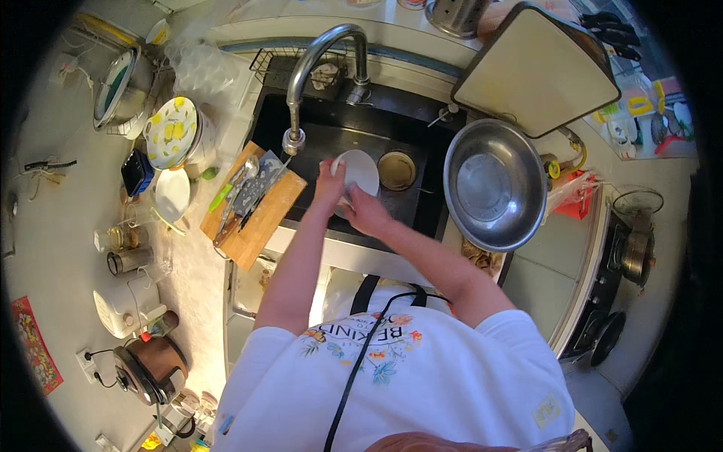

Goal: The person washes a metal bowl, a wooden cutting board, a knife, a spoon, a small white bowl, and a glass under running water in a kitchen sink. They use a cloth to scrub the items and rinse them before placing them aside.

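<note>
Over the black sink [429, 209], my left hand [329, 182] grips the left side of a white dish [361, 168]. My right hand [364, 210] is at the dish's lower side, its fingers partly hidden; whether it holds a cloth or sponge cannot be told. A round bowl or pot with cloudy liquid [397, 170] sits in the sink to the right of the dish. The curved metal faucet [294, 107] hangs above and left of my hands. A wooden cutting board [254, 243] lies across the sink's left edge, bearing a spoon, a green-handled utensil [220, 198] and other utensils.
A large steel basin [495, 185] stands right of the sink, with a framed cutting board [536, 73] behind it. At left are a lemon-patterned plate [171, 133], a white dish [173, 195], glass jars [129, 261] and a rice cooker [151, 370]. A stove [599, 288] is at far right.
</note>
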Demonstrator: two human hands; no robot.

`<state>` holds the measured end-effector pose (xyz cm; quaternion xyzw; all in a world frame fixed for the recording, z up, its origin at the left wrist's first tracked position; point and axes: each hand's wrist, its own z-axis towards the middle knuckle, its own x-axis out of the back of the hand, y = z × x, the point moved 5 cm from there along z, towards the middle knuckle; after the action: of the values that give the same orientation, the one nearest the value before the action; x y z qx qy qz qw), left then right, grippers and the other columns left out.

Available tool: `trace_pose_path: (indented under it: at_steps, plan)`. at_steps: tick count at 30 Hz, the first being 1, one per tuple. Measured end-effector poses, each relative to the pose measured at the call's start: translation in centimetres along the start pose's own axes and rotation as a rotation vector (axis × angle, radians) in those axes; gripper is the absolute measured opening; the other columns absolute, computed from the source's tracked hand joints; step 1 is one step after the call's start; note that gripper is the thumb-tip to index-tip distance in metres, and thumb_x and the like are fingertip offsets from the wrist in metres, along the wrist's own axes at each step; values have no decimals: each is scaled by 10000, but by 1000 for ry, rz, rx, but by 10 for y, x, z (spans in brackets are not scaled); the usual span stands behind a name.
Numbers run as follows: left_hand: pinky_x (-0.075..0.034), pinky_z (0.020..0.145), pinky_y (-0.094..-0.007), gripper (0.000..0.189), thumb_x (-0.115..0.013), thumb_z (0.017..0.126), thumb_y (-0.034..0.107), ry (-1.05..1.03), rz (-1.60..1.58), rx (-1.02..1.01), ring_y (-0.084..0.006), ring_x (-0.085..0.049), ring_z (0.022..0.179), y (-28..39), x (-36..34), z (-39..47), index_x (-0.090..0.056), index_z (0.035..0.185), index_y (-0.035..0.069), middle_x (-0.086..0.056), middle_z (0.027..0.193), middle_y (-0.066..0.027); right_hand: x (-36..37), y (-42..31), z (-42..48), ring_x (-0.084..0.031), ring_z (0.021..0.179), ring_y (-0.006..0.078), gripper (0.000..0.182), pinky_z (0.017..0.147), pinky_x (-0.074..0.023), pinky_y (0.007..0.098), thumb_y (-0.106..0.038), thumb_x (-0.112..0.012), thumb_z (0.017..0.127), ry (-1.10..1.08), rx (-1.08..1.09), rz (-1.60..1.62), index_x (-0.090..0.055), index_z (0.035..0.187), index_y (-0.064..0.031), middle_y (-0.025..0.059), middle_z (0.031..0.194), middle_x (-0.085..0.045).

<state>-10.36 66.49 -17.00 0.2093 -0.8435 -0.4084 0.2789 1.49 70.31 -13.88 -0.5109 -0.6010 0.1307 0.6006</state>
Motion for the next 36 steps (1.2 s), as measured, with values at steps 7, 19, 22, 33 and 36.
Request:
trace_pose_path:
  at_steps: [7,19,22,33,36]
  plan:
    - [-477,843,-402,556,-456,924,427,-273,-160,89,-277,-516,1101,24,6,-4,-352,1315,46,-493,1235,-168,11,-26,-10,-531,1066,365,242,887,-434,444,-177,-547,826,-28,175,-114,-566,1025,-42,209,1085,-566]
    - [-400,942,-359,463,-502,896,277,-107,-284,60,-273,-490,1157,-34,-21,28,-428,1311,85,-508,1255,-183,-32,-4,24,-535,1089,299,286,1066,-263,474,-159,-532,809,35,200,-460,-567,1064,-34,167,1087,-590]
    - [-438,897,-361,454,-452,936,312,-413,-54,54,-236,-529,1079,-1,-3,26,-408,1326,83,-529,1217,-132,-9,9,-5,-526,1097,272,287,1068,-289,416,-138,-532,807,-112,499,-517,-579,1079,-57,131,1092,-589]
    - [-469,853,-379,486,-453,925,417,-495,-163,155,-208,-519,1081,-6,2,22,-452,1270,76,-519,1217,-111,24,5,4,-429,1190,366,562,961,-423,384,-183,-697,729,-218,338,-217,-426,1193,-17,192,1358,-341]
    - [-408,928,-363,476,-423,937,378,-323,-262,133,-234,-502,1116,-10,-1,18,-451,1275,45,-518,1231,-138,18,-7,0,-448,1145,412,591,937,-424,419,-219,-697,729,-1,106,39,-409,1194,5,249,1310,-371]
